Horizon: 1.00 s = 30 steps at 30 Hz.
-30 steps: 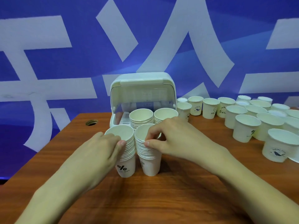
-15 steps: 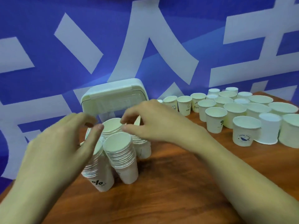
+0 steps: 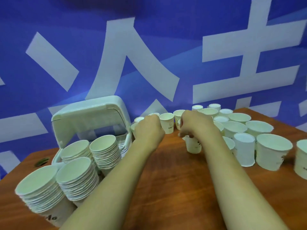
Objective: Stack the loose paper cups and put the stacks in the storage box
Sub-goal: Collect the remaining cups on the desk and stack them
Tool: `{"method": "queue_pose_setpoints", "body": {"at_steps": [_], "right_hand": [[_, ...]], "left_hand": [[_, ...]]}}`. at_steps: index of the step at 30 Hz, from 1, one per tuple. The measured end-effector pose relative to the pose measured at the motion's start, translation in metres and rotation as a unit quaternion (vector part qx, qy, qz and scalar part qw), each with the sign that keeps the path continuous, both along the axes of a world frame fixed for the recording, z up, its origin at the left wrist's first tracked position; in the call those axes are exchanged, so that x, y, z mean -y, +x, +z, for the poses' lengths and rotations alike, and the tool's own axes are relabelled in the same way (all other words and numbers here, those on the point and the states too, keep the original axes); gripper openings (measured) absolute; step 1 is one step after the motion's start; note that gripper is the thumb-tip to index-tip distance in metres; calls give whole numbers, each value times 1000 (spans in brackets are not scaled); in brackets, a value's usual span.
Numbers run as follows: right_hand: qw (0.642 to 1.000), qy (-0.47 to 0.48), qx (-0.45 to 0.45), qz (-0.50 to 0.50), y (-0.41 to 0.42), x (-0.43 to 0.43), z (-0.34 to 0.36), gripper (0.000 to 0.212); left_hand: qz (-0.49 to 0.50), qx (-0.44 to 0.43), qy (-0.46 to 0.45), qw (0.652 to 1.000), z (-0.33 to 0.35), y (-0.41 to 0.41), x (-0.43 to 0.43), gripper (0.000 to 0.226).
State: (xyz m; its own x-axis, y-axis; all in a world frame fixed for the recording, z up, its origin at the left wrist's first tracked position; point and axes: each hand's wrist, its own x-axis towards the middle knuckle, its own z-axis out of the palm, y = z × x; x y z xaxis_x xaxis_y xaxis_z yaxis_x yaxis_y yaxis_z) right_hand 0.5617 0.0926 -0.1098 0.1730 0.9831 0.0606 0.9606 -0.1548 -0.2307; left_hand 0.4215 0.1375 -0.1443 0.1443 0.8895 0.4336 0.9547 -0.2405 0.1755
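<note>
Moved off four stacks (image 3: 78, 178), right hand (image 3: 196, 125) pinches one cup (image 3: 193, 146); left hand (image 3: 147, 131) unclear.

Left hand (image 3: 148, 128) & right hand (image 3: 195, 124) reach fwd side by side near far edge of brown wooden tabletop (image 3: 174, 188); fingers curled downward, poss. gripping, too blurred.

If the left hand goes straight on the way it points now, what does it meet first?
Probably the printed loose cup, which stands right ahead of the left hand in the back row. They may already touch, but the depth is unclear.
</note>
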Motion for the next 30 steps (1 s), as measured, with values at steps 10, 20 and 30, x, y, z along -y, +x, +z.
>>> {"method": "queue_pose_setpoints", "body": {"at_steps": [10,20,30], "right_hand": [[999,27,21,-10,-5,-8,-12,28],[998,-10,25,-63,0,-14,-19,28],[981,-171,-33,88,-33,-14,-13,25]], "left_hand": [[37,-113,-38,992,-28,-18,-55,16],[49,-93,-43,993,-34,-15,-53,12],[63,-198,-45,977,4,-32,67,27]]}}
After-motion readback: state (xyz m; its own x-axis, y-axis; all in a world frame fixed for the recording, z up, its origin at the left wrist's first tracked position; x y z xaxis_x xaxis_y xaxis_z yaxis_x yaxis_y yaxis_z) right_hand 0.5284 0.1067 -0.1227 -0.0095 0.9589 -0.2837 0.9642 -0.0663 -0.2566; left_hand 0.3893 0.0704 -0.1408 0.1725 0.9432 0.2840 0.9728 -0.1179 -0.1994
